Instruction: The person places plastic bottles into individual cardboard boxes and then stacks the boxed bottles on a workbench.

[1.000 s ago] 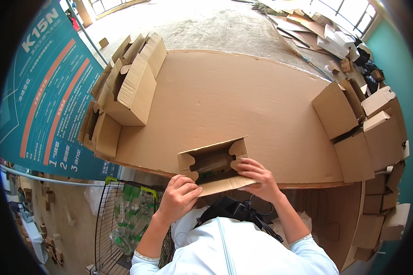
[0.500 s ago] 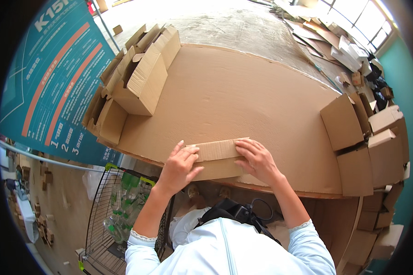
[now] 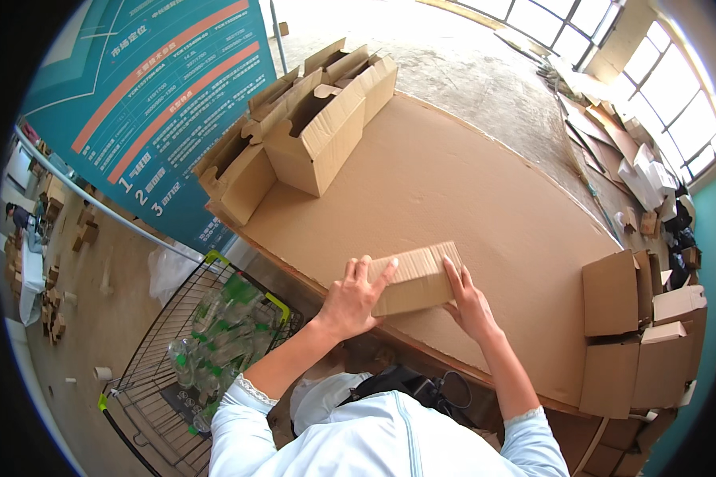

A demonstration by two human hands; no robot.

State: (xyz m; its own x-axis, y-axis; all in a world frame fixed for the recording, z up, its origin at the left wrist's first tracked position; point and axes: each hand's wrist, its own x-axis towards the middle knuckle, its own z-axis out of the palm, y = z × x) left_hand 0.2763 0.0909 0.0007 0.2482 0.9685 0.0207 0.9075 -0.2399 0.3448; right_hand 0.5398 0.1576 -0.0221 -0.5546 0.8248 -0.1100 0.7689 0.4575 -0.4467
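Note:
A small brown cardboard box (image 3: 414, 278) is held between both hands at the near edge of the cardboard-topped table (image 3: 453, 199). Its top looks folded down. My left hand (image 3: 354, 298) grips the box's left end, the thumb and fingertips reaching onto its top edge. At the other end, my right hand (image 3: 471, 302) presses its fingers flat along the side, fingertips at the top corner. The underside of the box is out of sight.
Open-topped cardboard boxes (image 3: 314, 135) stand in a cluster at the table's far left. More boxes (image 3: 612, 294) are stacked on the right. A wire cart (image 3: 147, 350) with clear plastic bottles (image 3: 223, 326) stands at the left, below a teal banner (image 3: 167, 103).
The box has been lifted and tilted, with its right end higher. My hands have moved right with it and now hold its ends instead of lying over its top. The whole view has turned.

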